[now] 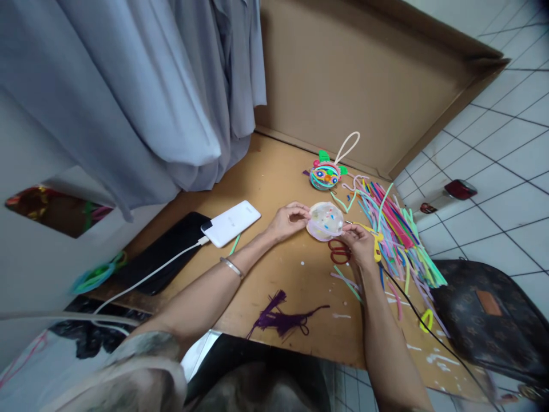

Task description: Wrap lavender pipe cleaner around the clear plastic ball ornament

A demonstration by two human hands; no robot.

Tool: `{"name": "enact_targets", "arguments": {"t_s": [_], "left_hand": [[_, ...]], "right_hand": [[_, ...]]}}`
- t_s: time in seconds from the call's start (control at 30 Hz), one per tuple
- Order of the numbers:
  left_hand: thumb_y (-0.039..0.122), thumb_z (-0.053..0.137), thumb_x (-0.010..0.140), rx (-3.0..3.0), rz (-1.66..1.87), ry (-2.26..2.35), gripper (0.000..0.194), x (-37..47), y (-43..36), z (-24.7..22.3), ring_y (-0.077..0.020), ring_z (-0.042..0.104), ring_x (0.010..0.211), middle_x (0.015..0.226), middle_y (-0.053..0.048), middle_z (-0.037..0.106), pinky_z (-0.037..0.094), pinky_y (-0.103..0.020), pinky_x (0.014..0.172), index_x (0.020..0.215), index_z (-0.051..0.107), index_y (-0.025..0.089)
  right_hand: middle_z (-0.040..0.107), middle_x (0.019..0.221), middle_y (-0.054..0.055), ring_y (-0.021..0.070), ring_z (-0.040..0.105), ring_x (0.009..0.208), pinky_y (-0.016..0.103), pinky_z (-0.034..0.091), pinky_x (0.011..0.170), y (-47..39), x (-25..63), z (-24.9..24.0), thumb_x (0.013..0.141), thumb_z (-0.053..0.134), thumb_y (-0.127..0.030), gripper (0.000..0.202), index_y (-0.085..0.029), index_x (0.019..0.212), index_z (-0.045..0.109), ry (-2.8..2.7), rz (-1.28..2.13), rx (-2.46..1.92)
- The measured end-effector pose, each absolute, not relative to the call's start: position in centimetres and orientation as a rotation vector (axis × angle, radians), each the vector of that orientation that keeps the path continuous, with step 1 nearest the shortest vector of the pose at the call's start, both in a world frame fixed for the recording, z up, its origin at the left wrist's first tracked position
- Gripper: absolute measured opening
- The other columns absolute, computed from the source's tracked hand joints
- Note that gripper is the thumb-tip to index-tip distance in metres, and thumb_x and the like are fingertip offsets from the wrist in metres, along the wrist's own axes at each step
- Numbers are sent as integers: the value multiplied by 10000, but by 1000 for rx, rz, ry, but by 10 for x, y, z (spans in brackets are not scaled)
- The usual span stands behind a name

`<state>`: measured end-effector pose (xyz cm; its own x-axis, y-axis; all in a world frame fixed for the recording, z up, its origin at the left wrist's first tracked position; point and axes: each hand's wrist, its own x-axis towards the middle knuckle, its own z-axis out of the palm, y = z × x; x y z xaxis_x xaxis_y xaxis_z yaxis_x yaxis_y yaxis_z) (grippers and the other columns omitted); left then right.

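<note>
A round translucent shell (326, 221) with coloured specks and a pale lilac strip along its rim is held over the table. My left hand (290, 221) pinches its left edge. At its lower right edge, the fingers of my right hand (359, 242) are closed on it. Just below lie red-handled scissors (338, 252), partly hidden by my right hand. Beside that hand is a yellow glue gun (377, 243) with a black cord. Behind the shell sits a decorated ball (325, 175) with a face, green ears and a white loop.
Many coloured pipe cleaners (401, 229) are heaped on the right, near a brown patterned bag (489, 315). Purple threads (281, 320) lie at the table's front. A white power bank (231, 223) with a cable rests on a black tablet-like slab (163, 252). Cardboard (334, 74) stands behind.
</note>
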<state>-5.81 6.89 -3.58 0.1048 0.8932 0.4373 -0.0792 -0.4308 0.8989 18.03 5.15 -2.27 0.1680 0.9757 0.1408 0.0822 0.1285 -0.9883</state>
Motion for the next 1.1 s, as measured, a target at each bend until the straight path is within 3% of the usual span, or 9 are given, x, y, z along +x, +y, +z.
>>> {"name": "enact_targets", "arguments": {"t_s": [0.23, 0.63, 1.1], "left_hand": [[259, 818, 689, 1483, 1474, 798, 136, -58, 73, -39, -192, 659, 948, 995, -99, 684, 499, -415, 966, 742, 735, 165], [261, 898, 552, 1201, 1373, 772, 371, -56, 76, -43, -129, 637, 799, 874, -44, 703, 532, -341, 876, 829, 681, 141], [402, 922, 521, 1235, 1363, 792, 372, -66, 83, -46, -207, 694, 914, 987, -107, 752, 527, -431, 972, 718, 744, 141]], "right_hand": [[751, 802, 7, 143, 696, 683, 264, 572, 626, 54, 182, -25, 550, 846, -298, 260, -204, 724, 677, -1177, 943, -1226], [748, 750, -7, 117, 670, 620, 234, 560, 581, 52, 180, -21, 507, 865, -270, 266, -207, 703, 697, -1114, 983, -1218], [746, 729, 3, 123, 673, 597, 243, 556, 559, 50, 177, -17, 542, 860, -291, 265, -210, 756, 726, -1174, 974, -1216]]}}
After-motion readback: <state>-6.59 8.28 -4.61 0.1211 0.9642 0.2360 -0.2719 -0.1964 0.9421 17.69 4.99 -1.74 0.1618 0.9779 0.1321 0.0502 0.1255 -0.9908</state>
